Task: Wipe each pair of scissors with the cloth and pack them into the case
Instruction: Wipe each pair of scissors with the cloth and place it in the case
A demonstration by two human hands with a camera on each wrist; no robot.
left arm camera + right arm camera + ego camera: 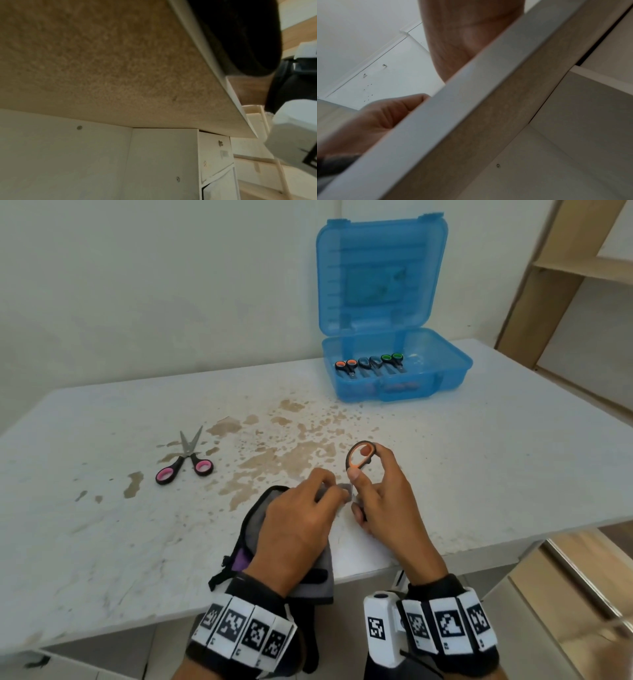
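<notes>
My right hand (363,477) grips a pair of orange-handled scissors (356,465), one handle loop sticking up above the thumb. The blades are hidden between the two hands. My left hand (329,487) pinches a fold of the grey cloth (255,525) against the scissors; the cloth's other end hangs over the table's front edge. A pink-handled pair (186,460) lies half open on the table to the left. The blue case (455,368) stands open at the back right. It holds an orange-handled pair (346,366), a grey one (370,364) and a green one (392,359).
The white table (479,457) has brown stains across its middle. The case lid (380,275) leans on the wall. Wooden shelving (555,268) stands to the right. Both wrist views mostly show the table's underside (102,60) and front edge (453,108).
</notes>
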